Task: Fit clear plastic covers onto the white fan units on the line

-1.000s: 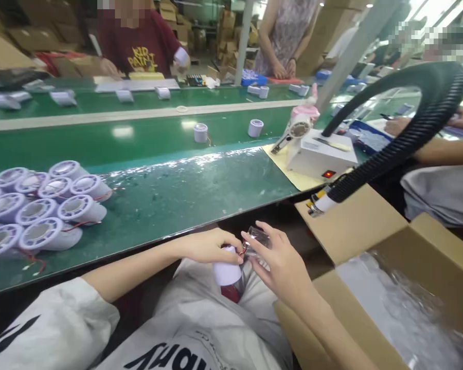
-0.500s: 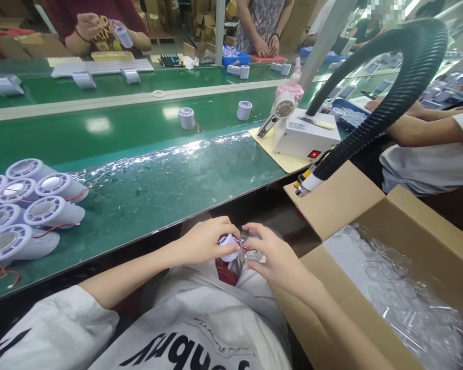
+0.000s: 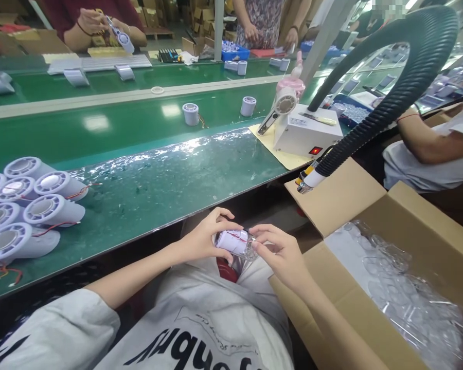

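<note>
In front of my lap, my left hand (image 3: 205, 237) curls its thumb and fingers around a lavender fan housing (image 3: 230, 242) with thin red wires along its side. The housing lies sideways, at least partly inside a clear plastic cover (image 3: 250, 250). At the cover's right end, my right hand (image 3: 278, 251) grips it between thumb and fingers. Several similar lavender housings (image 3: 42, 209) with red wires are grouped at the left of the green bench (image 3: 150, 190).
An open cardboard box (image 3: 355, 195) of clear plastic covers (image 3: 405, 288) stands at my right. A ribbed black hose (image 3: 405, 77) arches from a white machine (image 3: 306, 133), its nozzle over the box flap. Housings stand on the green belt (image 3: 123, 121). Co-workers sit opposite and at right.
The lavender housing has turned sideways and now sits in the clear cover. My hands have closed in on its two ends, and the wires lie along its side.
</note>
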{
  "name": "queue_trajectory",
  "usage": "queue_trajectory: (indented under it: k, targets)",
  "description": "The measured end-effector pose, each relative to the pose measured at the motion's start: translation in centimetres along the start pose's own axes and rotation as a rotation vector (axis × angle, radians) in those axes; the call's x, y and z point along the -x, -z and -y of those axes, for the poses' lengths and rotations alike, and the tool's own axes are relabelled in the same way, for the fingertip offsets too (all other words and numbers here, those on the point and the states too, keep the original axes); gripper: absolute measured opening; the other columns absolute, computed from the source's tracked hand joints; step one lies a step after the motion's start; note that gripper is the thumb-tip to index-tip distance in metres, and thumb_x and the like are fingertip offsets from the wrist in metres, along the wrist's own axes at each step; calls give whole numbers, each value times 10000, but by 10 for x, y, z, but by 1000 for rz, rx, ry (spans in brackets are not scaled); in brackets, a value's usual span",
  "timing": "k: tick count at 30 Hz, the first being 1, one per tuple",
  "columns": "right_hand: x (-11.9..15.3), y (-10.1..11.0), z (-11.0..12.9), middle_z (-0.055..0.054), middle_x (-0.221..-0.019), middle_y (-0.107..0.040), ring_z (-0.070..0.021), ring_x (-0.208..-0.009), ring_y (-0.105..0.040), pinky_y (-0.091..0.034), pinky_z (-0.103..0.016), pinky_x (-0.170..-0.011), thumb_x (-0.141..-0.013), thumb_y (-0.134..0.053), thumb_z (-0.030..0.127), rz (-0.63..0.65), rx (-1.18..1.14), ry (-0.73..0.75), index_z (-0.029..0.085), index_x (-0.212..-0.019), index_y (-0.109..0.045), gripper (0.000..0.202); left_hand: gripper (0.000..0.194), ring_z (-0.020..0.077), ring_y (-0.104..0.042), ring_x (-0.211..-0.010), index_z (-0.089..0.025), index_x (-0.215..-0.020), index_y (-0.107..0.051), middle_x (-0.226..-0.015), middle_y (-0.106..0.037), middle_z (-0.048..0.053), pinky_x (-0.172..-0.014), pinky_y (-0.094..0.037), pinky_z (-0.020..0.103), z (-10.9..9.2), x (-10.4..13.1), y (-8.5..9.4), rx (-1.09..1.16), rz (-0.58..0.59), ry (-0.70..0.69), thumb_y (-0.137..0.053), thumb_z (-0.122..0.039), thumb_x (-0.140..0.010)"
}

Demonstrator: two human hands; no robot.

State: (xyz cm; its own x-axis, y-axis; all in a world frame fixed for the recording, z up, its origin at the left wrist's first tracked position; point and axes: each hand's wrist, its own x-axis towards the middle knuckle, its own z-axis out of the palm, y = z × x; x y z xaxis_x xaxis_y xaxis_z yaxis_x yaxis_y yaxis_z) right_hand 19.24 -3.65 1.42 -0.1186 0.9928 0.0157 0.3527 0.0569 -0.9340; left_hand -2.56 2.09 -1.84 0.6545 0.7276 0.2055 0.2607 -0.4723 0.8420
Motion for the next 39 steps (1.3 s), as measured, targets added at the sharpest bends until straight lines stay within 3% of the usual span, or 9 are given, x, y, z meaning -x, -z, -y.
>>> queue_trajectory:
  k: [5, 10, 12, 15, 18, 20, 24, 31, 39]
  targets:
    - [-1, 0, -6, -101, -1001, -670, -248, -913, -634, -572, -317, -649, -825, -657, 398, -51, -242, -103, 193, -761, -722, 224, 748, 318, -460, -1299, -260, -1271, -590, -1427, -457, 149, -1085, -363, 517, 2, 0, 3, 66, 93, 49, -844, -440, -591]
    - [-3, -3, -16, -87, -969, -680, -241, -933, -635, -598, -330, -675, -856, -653, 448, -63, -510, -258, 190, -789, -683, 269, 721, 260, -590, -1155, -223, -1306, -554, -1274, -613, 129, -998, -470, 421, -2, -1, 2, 256, 169, 130, -824, -351, -650]
    - [-2, -2, -20, -72, -1020, -690, -247, -994, -641, -600, -366, -730, -863, -661, 424, -37, -534, -184, 230, -953, -658, 214, 694, 249, -600, -1141, -203, -1305, -548, -1292, -601, 135, -977, -485, 397, -3, 0, -1, 358, 173, 199, -810, -326, -674]
    - [2, 0, -25, -72, -1264, -628, -268, -1197, -568, -507, -478, -971, -786, -767, 303, 71, -293, 90, 311, -1266, -527, 537, 689, 238, -604, -1134, -194, -1325, -513, -1327, -573, 146, -958, -496, 387, -4, 2, -5, 565, 133, 315, -791, -300, -704]
    - [8, 3, -27, -84, -1381, -548, -278, -1298, -486, -393, -487, -1096, -811, -735, 203, 152, 68, 287, 280, -1243, -585, 464, 652, 228, -601, -1128, -205, -1331, -506, -1331, -566, 138, -957, -489, 381, -6, 4, -5, 685, 126, 344, -766, -298, -740]
    - [10, 4, -28, -98, -1371, -554, -280, -1276, -510, -438, -467, -1068, -840, -706, 208, 151, 118, 309, 252, -1199, -608, 375, 660, 228, -605, -1114, -220, -1337, -508, -1329, -566, 129, -943, -492, 372, -8, 5, -4, 676, 144, 324, -770, -303, -737]
    - [13, 4, -24, -113, -1291, -597, -281, -1187, -581, -539, -447, -962, -840, -710, 255, 160, -20, 238, 234, -1223, -566, 410, 738, 243, -595, -1147, -249, -1349, -510, -1348, -558, 116, -962, -486, 367, -14, 6, 1, 607, 178, 251, -818, -275, -679]
    - [18, 6, -16, -75, -1252, -593, -255, -1152, -594, -534, -421, -965, -826, -723, 254, 228, -252, 43, 271, -1228, -524, 449, 736, 270, -523, -1262, -267, -1351, -514, -1410, -512, 116, -1035, -447, 421, -20, 8, 5, 545, 182, 174, -817, -265, -680]
    - [18, 6, -9, -71, -1125, -650, -217, -950, -667, -564, -341, -800, -811, -721, 332, 264, -478, -175, 255, -1153, -503, 412, 743, 282, -490, -1300, -268, -1349, -516, -1421, -505, 119, -1068, -423, 455, -22, 7, 6, 479, 182, 111, -820, -247, -672]
